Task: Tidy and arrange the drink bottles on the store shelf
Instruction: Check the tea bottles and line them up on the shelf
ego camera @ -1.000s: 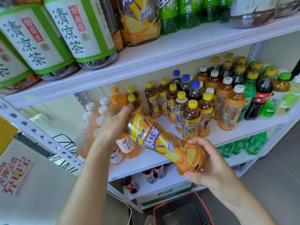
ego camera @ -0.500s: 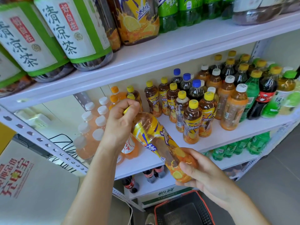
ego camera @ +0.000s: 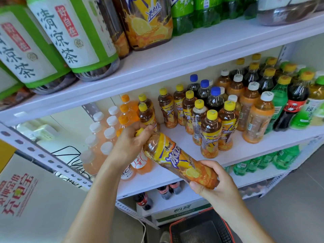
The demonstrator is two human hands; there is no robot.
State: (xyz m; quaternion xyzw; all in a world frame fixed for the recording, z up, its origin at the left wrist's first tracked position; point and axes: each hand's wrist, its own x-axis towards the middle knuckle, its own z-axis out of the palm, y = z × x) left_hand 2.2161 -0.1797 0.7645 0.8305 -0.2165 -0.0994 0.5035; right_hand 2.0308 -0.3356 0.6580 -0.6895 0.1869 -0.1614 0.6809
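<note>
I hold an iced-tea bottle (ego camera: 177, 159) with a yellow label and yellow cap, tilted nearly flat in front of the middle shelf (ego camera: 245, 151). My left hand (ego camera: 130, 143) grips its cap end. My right hand (ego camera: 213, 183) cups and grips its base from below. Behind it, several upright iced-tea bottles (ego camera: 209, 134) of the same kind stand on the shelf. Two more of them (ego camera: 146, 111) stand just behind my left hand.
Pale pink bottles with white caps (ego camera: 98, 142) and orange-capped bottles (ego camera: 126, 109) fill the shelf's left. Orange, green and dark drinks (ego camera: 273, 102) crowd the right. Large bottles (ego camera: 77, 37) sit on the upper shelf. A shopping basket (ego camera: 199, 228) stands on the floor below.
The bottle tilted steeper and then swung back toward flat, with its label now turned up. My right hand shifted under its base, and my left hand closed over the cap.
</note>
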